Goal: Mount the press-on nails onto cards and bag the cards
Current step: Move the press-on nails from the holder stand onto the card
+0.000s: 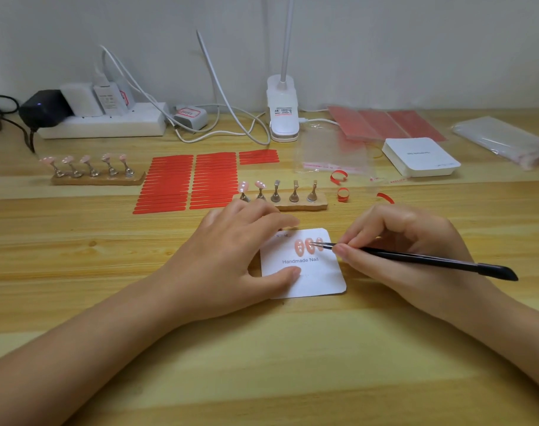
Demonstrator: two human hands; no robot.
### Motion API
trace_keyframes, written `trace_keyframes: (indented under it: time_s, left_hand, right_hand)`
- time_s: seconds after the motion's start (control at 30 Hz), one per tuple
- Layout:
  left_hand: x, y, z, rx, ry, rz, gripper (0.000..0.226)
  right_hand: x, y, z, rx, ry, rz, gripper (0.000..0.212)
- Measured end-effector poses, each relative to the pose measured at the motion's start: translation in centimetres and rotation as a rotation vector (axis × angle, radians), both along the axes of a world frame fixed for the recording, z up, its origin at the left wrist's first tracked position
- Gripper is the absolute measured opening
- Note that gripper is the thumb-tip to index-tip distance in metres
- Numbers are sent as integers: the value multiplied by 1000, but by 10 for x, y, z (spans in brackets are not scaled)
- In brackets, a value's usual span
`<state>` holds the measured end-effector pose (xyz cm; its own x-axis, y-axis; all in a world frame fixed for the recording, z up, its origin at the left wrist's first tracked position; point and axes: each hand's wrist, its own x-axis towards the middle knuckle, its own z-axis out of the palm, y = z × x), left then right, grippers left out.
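White card (305, 272) lies near middle of wooden table (108, 241), three pink nails (308, 245) in row along its upper edge. Left hand (240, 250) flat, thumb and fingers pressing card. Right hand (394, 241) pinches black tweezers (415, 259), tip touching nails.

card (305, 272): left edge hidden under left hand (231, 241) | lamp (288, 41): head cut off

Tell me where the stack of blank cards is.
The stack of blank cards sits far right on the table in the head view, beside the clear bag, before the red sheets.
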<state>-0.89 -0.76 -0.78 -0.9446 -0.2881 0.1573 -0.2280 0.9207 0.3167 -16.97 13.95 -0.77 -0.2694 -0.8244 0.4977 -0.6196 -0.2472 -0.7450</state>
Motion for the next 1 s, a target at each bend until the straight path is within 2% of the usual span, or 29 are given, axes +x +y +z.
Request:
trace_keyframes:
  time_s: [0.23, 0.6, 0.67, 0.8, 1.0]
  left_hand:
    - [0, -1, 0, -1, 10, -3, 64]
    - [2, 1, 0, 4, 53, 0, 62]
    - [3, 1, 1, 3, 73, 5, 59]
    - [3, 0, 1, 11, 92, 11, 56]
    - [3, -1, 0, 22, 99, 4, 49]
  right_hand:
    - [0, 1, -1, 7, 98, -15, 12]
    - [-1, 1, -2, 3, 342, -38, 17]
    - [1, 2, 0, 19, 255, -36, 19]
    - [5, 3, 7, 57, -183, -63, 13]
    - [-4, -1, 12, 50, -511, -143, 17]
